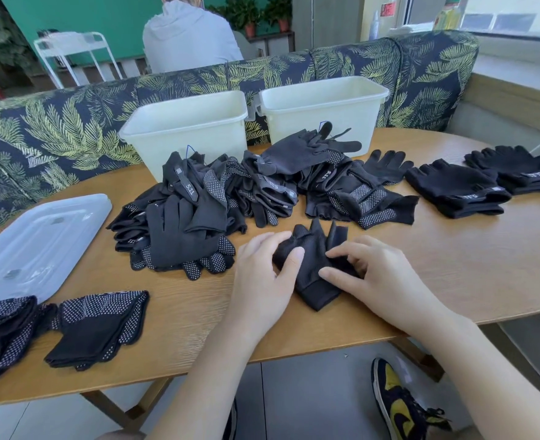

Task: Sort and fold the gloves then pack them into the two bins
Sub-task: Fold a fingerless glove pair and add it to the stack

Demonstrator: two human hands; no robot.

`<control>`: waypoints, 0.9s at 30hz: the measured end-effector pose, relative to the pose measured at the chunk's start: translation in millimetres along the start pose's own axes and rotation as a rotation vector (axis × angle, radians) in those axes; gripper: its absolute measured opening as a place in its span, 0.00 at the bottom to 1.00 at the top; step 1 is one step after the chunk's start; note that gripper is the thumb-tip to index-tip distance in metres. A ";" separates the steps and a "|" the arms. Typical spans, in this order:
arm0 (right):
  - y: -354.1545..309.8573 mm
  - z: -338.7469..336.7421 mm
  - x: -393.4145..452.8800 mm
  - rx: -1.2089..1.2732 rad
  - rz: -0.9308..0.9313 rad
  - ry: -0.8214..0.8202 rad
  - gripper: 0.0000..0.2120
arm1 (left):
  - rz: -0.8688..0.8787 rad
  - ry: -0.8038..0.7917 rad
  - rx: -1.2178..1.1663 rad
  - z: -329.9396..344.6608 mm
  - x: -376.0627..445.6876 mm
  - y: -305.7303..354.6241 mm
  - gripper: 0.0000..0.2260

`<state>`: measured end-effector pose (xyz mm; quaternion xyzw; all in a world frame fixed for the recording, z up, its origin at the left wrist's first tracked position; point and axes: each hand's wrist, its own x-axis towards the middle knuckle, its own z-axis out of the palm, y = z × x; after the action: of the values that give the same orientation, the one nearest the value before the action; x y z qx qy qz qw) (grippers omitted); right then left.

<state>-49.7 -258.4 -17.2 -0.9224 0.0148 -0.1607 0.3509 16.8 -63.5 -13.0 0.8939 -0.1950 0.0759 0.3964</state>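
Fingers of the right hand (379, 274) curl down onto a black glove (313, 265), the index and middle tips pinching a ridge of cloth at its middle, while the left hand (265, 274) curls over the glove's left side, thumb pressed on top. Both hands grip it, probably to hold one half flat while the other half is doubled over. The glove lies on the tabletop (452, 281) near the middle of the front edge, cuff toward the person, short fingers fanned toward the far edge. It is not folded yet.

Just beyond it a loose pile (246, 198) of black gloves sprawls across the middle of the tabletop, within easy reach for the next pick. Folded dotted gloves (97, 328) sit stacked at the front left corner, and plain fingerless ones (456, 188) are laid out toward the right edge; keeping the two kinds well apart suggests each is meant for its own bin. The two bins (186, 128) stand side by side at the far edge, open, behind the pile; their insides are not visible from here. A lid (37, 246) lies flat at the left edge, out of the working space.
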 end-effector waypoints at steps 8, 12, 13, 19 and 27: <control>-12.8 11.2 -8.2 0.067 -0.072 0.003 0.09 | 0.001 -0.033 0.065 -7.3 -7.6 -8.6 0.15; -15.8 3.0 3.9 0.068 -0.082 0.091 0.04 | -0.013 0.032 -0.002 -9.2 -4.6 -8.8 0.13; -16.6 1.5 10.1 0.054 -0.087 0.101 0.04 | -0.012 0.057 -0.030 -9.0 -3.8 -9.2 0.13; -19.5 7.0 65.4 -0.004 -0.109 0.120 0.05 | 0.026 0.107 -0.063 -13.8 -1.0 -6.4 0.12; -47.6 36.7 138.7 -0.100 -0.107 0.056 0.20 | -0.019 0.125 -0.126 -19.9 4.8 -10.4 0.11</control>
<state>89.0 -218.4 27.8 -0.9334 -0.0167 -0.2041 0.2946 25.8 -43.9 -5.3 0.8625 -0.1658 0.1153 0.4640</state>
